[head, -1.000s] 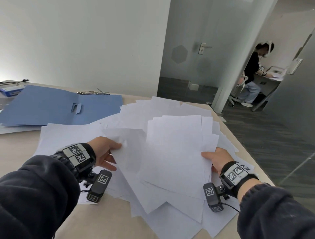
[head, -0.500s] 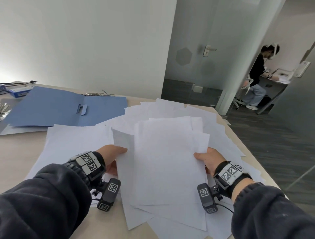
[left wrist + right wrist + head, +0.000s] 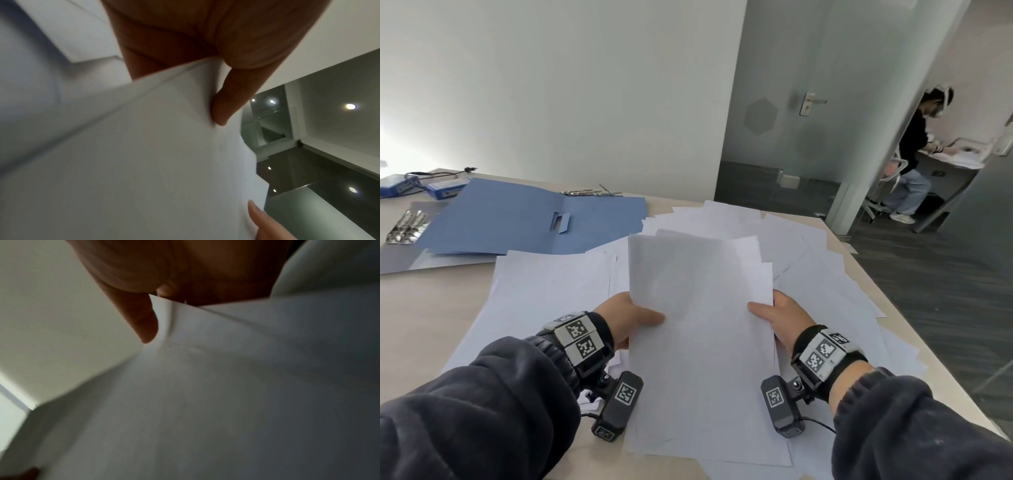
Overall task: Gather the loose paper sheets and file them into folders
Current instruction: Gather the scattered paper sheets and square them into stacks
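A bundle of white paper sheets (image 3: 700,318) is held tilted up above the table, its lower end near me. My left hand (image 3: 635,317) grips its left edge, thumb on top. My right hand (image 3: 774,317) grips its right edge the same way. The left wrist view shows my left thumb (image 3: 226,104) pressed on the bundle (image 3: 133,162). In the right wrist view my right thumb (image 3: 144,321) lies on the bundle's (image 3: 226,386) edge. More loose sheets (image 3: 544,287) lie spread under and around the bundle. An open blue folder (image 3: 517,219) lies flat at the back left.
Metal binder clips (image 3: 404,228) and small blue boxes (image 3: 445,188) sit at the table's (image 3: 424,315) far left. Metal fasteners (image 3: 592,193) lie behind the folder. The table's right edge (image 3: 893,308) drops to dark floor. A seated person (image 3: 914,154) is beyond a glass wall.
Both hands have squared the fanned sheets into a narrower bundle and tilted it up towards me. The hands have come closer together.
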Available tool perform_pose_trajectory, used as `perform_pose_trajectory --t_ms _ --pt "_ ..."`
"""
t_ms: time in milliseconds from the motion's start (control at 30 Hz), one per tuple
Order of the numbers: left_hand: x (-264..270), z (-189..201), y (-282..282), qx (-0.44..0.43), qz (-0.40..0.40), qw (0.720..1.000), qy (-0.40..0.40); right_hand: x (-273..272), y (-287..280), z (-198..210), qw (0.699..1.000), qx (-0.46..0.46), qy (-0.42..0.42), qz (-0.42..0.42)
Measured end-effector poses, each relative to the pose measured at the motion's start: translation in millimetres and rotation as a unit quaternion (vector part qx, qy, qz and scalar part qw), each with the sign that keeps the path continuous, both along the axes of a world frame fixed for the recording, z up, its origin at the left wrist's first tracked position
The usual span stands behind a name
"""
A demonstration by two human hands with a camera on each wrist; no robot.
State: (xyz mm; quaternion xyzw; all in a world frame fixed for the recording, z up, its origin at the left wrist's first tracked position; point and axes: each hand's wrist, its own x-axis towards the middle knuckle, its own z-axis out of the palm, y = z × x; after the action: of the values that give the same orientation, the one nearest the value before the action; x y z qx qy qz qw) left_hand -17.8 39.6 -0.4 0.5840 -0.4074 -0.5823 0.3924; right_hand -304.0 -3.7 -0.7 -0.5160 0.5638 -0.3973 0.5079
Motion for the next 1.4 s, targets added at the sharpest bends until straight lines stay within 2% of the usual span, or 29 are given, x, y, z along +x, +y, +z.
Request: perform_pose_trajectory --t_ms 233,367,467,600,800,1033,1133,1300,1400 --pt "0.5 33.7 -0.1 -0.139 0.042 0.989 0.041 -0.4 12.6 9.2 0.996 0.007 -0.081 0.035" --pt "-0.6 60.0 -3.5 -0.212 0.067 0.972 0.068 7.2 11.4 26.2 0.994 -0.090 -0.064 -0.012" --pt "-1.2 90.2 -4.9 -0.275 0.075 0.954 0.096 10.7 9.5 56.1 0.980 -0.161 -0.108 -0.050" --pt "-4.8 115.2 -3.1 -0.318 0.077 0.937 0.123 12.2 15.0 78.5 0.969 -0.215 -0.118 -0.029" --pt "-10.2 83.4 4.0 -0.288 0.023 0.957 0.008 16.3 32.4 61.6 0.978 -0.189 -0.085 0.000" --pt "-2.8 54.9 4.3 -0.272 0.051 0.960 0.029 22.4 35.9 47.5 0.987 -0.138 -0.084 0.026" --pt "-5.8 37.7 9.8 -0.247 0.032 0.968 0.036 27.4 38.7 37.2 0.990 -0.124 -0.063 0.035" --pt "-10.2 28.6 16.0 -0.227 0.016 0.973 -0.039 41.8 40.0 34.7 0.991 -0.130 -0.028 0.017" --pt "7.7 32.6 14.5 -0.198 0.044 0.976 -0.079 51.6 32.9 41.3 0.991 -0.125 -0.037 0.006"
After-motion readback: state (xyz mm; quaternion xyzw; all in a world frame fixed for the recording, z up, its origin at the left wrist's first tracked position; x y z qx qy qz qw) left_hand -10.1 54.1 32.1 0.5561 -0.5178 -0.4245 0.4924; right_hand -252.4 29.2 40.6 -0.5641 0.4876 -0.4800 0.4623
